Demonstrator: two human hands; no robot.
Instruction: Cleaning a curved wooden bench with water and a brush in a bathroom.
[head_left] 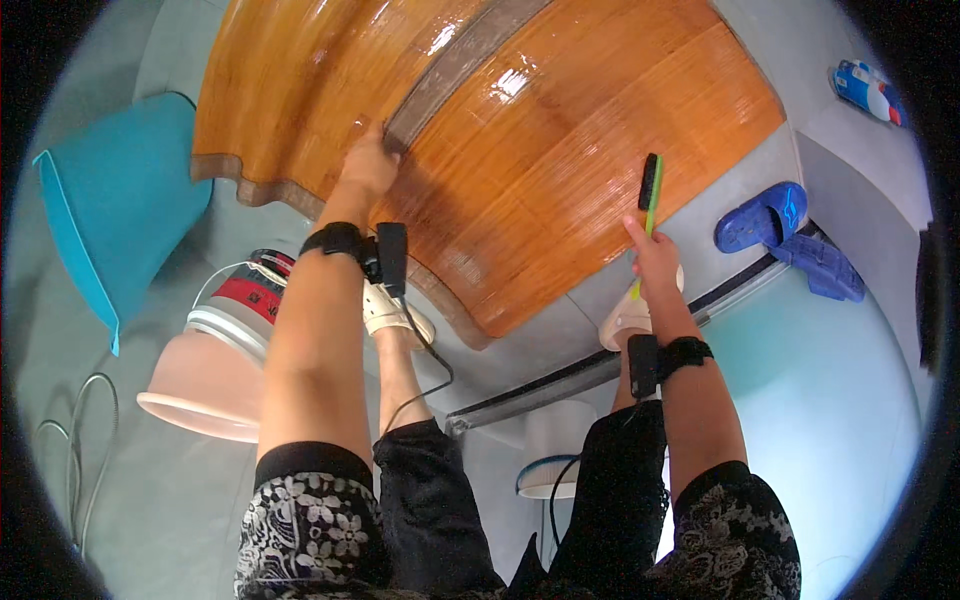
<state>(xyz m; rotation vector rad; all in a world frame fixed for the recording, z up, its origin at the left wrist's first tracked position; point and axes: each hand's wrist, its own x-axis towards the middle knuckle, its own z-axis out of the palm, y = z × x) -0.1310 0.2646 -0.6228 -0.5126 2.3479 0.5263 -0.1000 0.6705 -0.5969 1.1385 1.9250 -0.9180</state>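
Observation:
A wet, shiny orange-brown slatted mat (560, 150) with brown fabric binding spreads ahead of me, its left part rippled. My left hand (370, 165) is on it at the end of a brown strip (440, 85), fingers closed on the mat there; the fingertips are partly hidden. In my right hand (655, 262) is a green-handled scrub brush (651, 185) with black bristles, held by its handle. The brush head is over the mat's right part, bristles facing left; whether they touch is unclear. Both wrists wear black straps with small black boxes.
At left stand a turquoise tub (125, 210) and a pink basin (200, 385) beside a pail (235, 300). A hose (95, 460) lies lower left. Blue slippers (765, 220) and a blue-white package (868, 92) are at right. A dark door track (560, 385) crosses near my feet.

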